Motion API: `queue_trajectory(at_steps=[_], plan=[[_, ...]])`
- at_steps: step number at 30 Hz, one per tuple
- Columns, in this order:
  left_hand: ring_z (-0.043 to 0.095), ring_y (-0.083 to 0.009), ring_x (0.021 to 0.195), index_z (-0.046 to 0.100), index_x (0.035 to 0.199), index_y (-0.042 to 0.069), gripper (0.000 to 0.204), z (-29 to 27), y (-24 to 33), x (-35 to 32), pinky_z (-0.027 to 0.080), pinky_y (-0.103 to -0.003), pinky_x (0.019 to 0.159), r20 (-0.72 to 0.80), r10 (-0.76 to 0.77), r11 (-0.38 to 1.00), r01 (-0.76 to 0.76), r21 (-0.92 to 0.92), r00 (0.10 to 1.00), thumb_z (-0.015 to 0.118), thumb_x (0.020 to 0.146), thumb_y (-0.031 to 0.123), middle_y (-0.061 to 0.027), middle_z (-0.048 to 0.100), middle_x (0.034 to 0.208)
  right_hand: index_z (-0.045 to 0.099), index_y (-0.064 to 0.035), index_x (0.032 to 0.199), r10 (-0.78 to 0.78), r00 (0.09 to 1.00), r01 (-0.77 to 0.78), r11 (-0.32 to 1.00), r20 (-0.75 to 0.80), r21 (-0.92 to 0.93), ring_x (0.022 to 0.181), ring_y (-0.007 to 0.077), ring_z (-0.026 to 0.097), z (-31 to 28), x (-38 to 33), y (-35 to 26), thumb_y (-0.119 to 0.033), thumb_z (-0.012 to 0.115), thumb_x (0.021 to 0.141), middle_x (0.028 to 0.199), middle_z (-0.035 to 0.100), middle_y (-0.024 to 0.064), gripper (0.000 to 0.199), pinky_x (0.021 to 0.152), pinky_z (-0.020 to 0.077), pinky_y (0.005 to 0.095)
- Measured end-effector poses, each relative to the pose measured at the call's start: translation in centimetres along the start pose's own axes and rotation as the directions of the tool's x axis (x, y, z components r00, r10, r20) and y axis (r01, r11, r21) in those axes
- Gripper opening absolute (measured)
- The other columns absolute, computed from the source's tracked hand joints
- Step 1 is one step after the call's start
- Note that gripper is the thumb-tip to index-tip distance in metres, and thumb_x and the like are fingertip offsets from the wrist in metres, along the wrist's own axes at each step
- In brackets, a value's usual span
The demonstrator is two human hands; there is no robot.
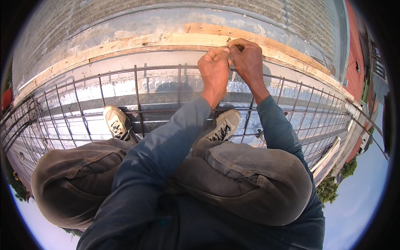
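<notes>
Over a long wooden board (137, 42), my two hands meet with their fingertips nearly touching. My left hand (215, 68) is closed, thumb and forefinger pinched together; what lies between them is too small to make out. Just to its right, my right hand (248, 60) is closed in a similar pinch, bent down from the wrist. A small dark upright bit (228, 40), possibly a nail, stands at the tip of its forefinger. A second, shorter plank (204, 28) lies behind the board. Below both hands runs a grid of dark steel reinforcing bars (136, 89).
My shoes (115, 121) stand among the bars, over shiny metal sheeting (158, 85). Weathered corrugated roofing (146, 12) spreads beyond the boards. A red roof panel (355, 58) rises at the right. Bar ends (368, 131) stick out at the right, with bars bunched at the left.
</notes>
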State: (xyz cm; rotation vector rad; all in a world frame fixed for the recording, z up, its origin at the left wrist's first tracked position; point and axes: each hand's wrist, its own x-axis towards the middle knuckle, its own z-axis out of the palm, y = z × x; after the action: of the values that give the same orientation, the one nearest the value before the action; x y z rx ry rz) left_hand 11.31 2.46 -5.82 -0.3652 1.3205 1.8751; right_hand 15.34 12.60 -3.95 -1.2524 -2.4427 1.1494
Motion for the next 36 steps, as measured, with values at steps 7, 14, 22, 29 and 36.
queue_trajectory(at_steps=[7, 14, 22, 29, 36], plan=[[0.065, -0.0120, 0.065, 0.077, 0.120, -0.007, 0.031, -2.2, 4.5, 3.3, 0.050, -0.028, 0.058, 0.311, -0.197, 0.878, 0.026, 0.477, 0.930, 0.058, 0.097, 0.002, -0.0108, 0.075, 0.079, 0.084, -0.0002, 0.098, -0.003, 0.998, 0.011, 0.991, 0.055, -0.135, 0.072, 0.0335, 0.077, -0.9, -0.1, -1.6, -0.020, 0.072, 0.093, 0.080, 0.078, 0.0208, 0.025, 0.075, 0.0604, 0.0434], [0.075, -0.0218, 0.085, 0.084, 0.118, 0.010, 0.026, -2.8, 10.5, 6.8, 0.062, -0.039, 0.077, 0.542, 0.200, 0.106, -0.568, 0.816, 0.816, 0.078, 0.095, 0.021, -0.0074, 0.079, 0.099, 0.082, -0.0013, 0.105, -0.056, 0.998, 0.066, 0.934, 0.037, -0.352, 0.090, 0.0401, 0.076, 0.2, -1.4, -2.0, -0.026, 0.080, 0.090, 0.092, 0.078, 0.0208, 0.029, 0.082, 0.0604, 0.0482], [0.070, -0.0290, 0.102, 0.086, 0.102, 0.017, 0.015, -3.2, 9.1, 7.1, 0.059, -0.045, 0.086, 0.630, 0.253, -0.162, -0.610, 0.776, 0.734, 0.083, 0.092, 0.028, -0.0024, 0.076, 0.107, 0.077, -0.0001, 0.093, -0.187, 0.982, 0.152, 0.888, -0.038, -0.435, 0.087, 0.0426, 0.074, 1.1, -2.0, -1.1, -0.015, 0.073, 0.090, 0.091, 0.075, 0.0215, 0.016, 0.081, 0.0592, 0.0532], [0.071, -0.0255, 0.095, 0.086, 0.096, 0.016, 0.013, -4.9, 9.1, 8.8, 0.058, -0.045, 0.081, 0.690, 0.242, -0.146, -0.678, 0.721, 0.682, 0.084, 0.091, 0.028, -0.0006, 0.078, 0.098, 0.074, 0.0047, 0.091, -0.060, 0.996, 0.050, 0.989, -0.065, -0.142, 0.068, 0.0389, 0.069, 1.0, -2.4, -0.6, -0.013, 0.065, 0.091, 0.076, 0.067, 0.0280, 0.020, 0.069, 0.0545, 0.0468], [0.068, -0.0260, 0.100, 0.080, 0.095, 0.010, 0.007, -3.7, 9.0, 8.0, 0.046, -0.047, 0.092, 0.788, 0.239, -0.267, -0.742, 0.615, 0.567, 0.077, 0.094, 0.016, -0.0032, 0.072, 0.099, 0.078, 0.0054, 0.097, 0.171, 0.981, -0.126, 0.915, -0.086, 0.383, 0.061, 0.0188, 0.057, 2.2, -2.1, 1.5, -0.012, 0.070, 0.091, 0.068, 0.065, 0.0170, 0.020, 0.064, 0.0492, 0.0368]])
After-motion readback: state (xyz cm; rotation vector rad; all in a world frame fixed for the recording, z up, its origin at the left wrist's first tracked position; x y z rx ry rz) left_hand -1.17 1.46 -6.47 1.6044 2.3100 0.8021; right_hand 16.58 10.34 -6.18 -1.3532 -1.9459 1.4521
